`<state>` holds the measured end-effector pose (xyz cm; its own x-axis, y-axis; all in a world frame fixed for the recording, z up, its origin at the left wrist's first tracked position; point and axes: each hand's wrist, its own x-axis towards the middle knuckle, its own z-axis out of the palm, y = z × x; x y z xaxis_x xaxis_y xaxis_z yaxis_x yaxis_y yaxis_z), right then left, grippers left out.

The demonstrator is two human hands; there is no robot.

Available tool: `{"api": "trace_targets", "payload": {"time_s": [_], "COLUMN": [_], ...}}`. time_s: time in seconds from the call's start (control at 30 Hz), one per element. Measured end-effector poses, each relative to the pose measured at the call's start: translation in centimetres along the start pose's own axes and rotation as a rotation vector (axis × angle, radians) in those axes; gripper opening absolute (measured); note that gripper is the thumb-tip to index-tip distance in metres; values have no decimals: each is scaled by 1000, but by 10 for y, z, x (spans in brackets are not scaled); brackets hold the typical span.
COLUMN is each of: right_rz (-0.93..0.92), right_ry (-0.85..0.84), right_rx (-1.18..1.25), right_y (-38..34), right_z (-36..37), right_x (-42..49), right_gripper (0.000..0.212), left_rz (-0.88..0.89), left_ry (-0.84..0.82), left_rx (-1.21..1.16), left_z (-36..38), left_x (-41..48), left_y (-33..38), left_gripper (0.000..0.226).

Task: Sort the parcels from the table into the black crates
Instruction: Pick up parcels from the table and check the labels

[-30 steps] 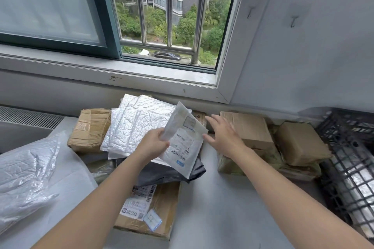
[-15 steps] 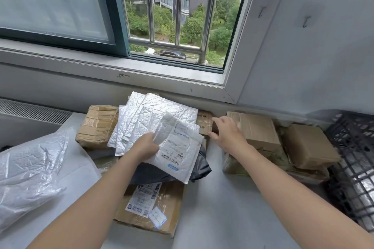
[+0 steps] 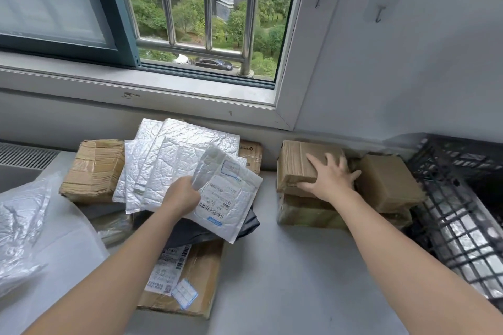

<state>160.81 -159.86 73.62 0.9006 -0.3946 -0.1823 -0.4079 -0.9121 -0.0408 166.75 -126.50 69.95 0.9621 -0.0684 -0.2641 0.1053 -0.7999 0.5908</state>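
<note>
My left hand (image 3: pixel 181 194) grips a white bubble mailer (image 3: pixel 228 198) with a printed label, held over the parcel pile at centre left. My right hand (image 3: pixel 329 179) rests with spread fingers on top of a brown cardboard box (image 3: pixel 296 160), its thumb along the box's near edge. That box sits on another wrapped parcel (image 3: pixel 304 215). A second brown box (image 3: pixel 386 182) stands just to its right. The black crate (image 3: pixel 462 198) is at the far right and holds silver mailers (image 3: pixel 462 234).
Several silver bubble mailers (image 3: pixel 177 149) lie fanned behind my left hand, beside a taped brown box (image 3: pixel 95 168). A dark grey bag (image 3: pixel 196 231) and a flat labelled cardboard parcel (image 3: pixel 201 280) lie nearer me on the grey table (image 3: pixel 285 266). Crumpled clear plastic (image 3: pixel 21 220) lies at the left. The window sill and wall are behind.
My right hand has moved right from near the pile and come down onto the brown box. My left hand has lowered the white mailer flatter over the pile.
</note>
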Motion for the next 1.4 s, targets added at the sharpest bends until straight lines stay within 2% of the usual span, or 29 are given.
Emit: {"api": "trace_targets", "payload": {"time_s": [0.1, 0.27, 0.4, 0.47, 0.63, 0.77, 0.93, 1.07, 1.23, 1.4], "right_rz": [-5, -141, -169, -140, 1, -50, -203, -236, -352, -444], "right_ry": [-40, 217, 280, 234, 62, -120, -227, -319, -152, -98], "right_rx": [38, 12, 200, 214, 195, 38, 1, -12, 48, 202], "right_y": [12, 6, -11, -13, 5, 27, 35, 34, 1, -69], "right_z": [5, 11, 14, 12, 12, 0, -23, -32, -31, -30], "right_x": [0, 1, 4, 5, 10, 32, 65, 75, 62, 39], "right_gripper": [85, 49, 33, 44, 98, 122, 127, 127, 115, 107], "left_rz": [-24, -46, -92, -103, -88, -75, -83, -94, -136, -221], "left_ry": [-3, 14, 52, 62, 57, 57, 60, 73, 136, 287], "left_rx": [-17, -50, -116, -151, -120, -34, 33, 47, -43, -104], "left_z": [1, 2, -4, -7, -4, 2, 8, 9, -3, -55], "left_x": [1, 2, 3, 4, 5, 7, 8, 7, 4, -9], "left_y": [4, 11, 12, 11, 14, 19, 24, 28, 24, -7], "left_gripper": [8, 18, 23, 23, 19, 21, 19, 16, 16, 16]}}
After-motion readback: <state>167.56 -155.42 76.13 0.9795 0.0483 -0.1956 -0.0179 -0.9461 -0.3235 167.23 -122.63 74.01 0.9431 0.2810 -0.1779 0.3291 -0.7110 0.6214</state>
